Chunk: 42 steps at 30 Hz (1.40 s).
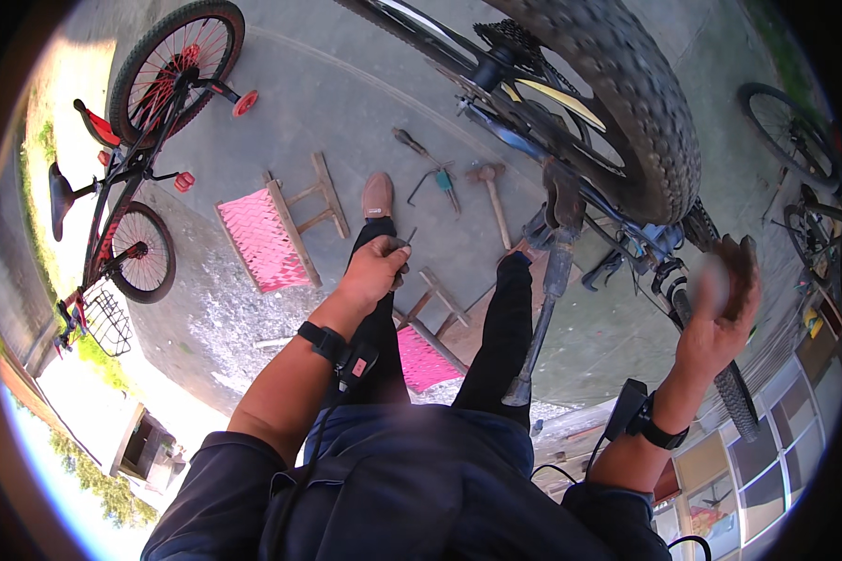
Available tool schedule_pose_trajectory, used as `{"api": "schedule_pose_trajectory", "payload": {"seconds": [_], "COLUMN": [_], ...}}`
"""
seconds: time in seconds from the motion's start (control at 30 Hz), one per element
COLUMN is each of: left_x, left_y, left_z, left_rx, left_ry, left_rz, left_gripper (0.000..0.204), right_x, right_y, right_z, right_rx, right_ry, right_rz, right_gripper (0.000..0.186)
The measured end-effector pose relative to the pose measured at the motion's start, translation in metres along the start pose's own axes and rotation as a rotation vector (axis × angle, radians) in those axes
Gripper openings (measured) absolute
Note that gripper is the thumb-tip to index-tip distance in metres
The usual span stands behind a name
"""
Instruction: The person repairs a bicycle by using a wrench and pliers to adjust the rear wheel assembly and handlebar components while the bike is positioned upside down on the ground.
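Observation:
My left hand (376,271) is closed in front of my left leg, its fingers pinching a thin dark metal rod (412,237) whose tip sticks out past the thumb. Most of that piece is hidden in the fingers, so its kind is unclear. To the right, my right hand (728,294) is raised with fingers stretched out, close to the handlebar of a bicycle. A pale blur covers part of its palm. The bicycle's knobbly rear tyre (660,131) is nearest the top, and a clamp on a metal repair stand (559,243) grips the frame.
On the concrete lie a screwdriver (410,142), a hex key (417,188), a green-handled tool (447,194) and a hammer (492,201). Two stools have pink woven seats, one at left (262,241), one between my legs (424,360). A red-and-black bicycle (98,220) stands left; more bicycles (795,140) are at right.

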<state>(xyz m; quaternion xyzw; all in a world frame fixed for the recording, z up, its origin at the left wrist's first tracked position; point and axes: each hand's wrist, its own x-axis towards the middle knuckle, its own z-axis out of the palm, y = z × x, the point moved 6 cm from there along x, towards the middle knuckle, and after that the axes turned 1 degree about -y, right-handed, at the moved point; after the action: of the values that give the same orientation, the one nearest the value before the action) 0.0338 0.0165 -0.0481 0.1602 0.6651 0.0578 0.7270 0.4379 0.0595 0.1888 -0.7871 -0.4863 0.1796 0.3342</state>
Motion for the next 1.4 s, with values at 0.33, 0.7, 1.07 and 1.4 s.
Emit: {"api": "schedule_pose_trajectory", "payload": {"seconds": [0.33, 0.7, 1.07, 1.4], "left_x": [-0.004, -0.003, -0.005, -0.003], "left_y": [0.002, 0.002, 0.004, 0.004], "left_z": [0.002, 0.003, 0.007, 0.012], "left_rx": [0.040, 0.046, 0.057, 0.087], "left_ry": [0.010, 0.005, 0.007, -0.008], "left_rz": [-0.019, -0.025, -0.032, -0.057], "left_gripper": [0.013, 0.014, 0.014, 0.016], "right_x": [-0.002, -0.006, -0.007, -0.012], "right_y": [0.002, 0.010, 0.012, 0.025], "right_z": [0.002, -0.001, -0.003, -0.007], "right_rx": [0.027, 0.052, 0.042, 0.047], "right_ry": [0.011, 0.006, 0.012, 0.037], "right_rz": [0.012, 0.020, 0.041, 0.083], "right_gripper": [0.052, 0.053, 0.054, 0.052]}}
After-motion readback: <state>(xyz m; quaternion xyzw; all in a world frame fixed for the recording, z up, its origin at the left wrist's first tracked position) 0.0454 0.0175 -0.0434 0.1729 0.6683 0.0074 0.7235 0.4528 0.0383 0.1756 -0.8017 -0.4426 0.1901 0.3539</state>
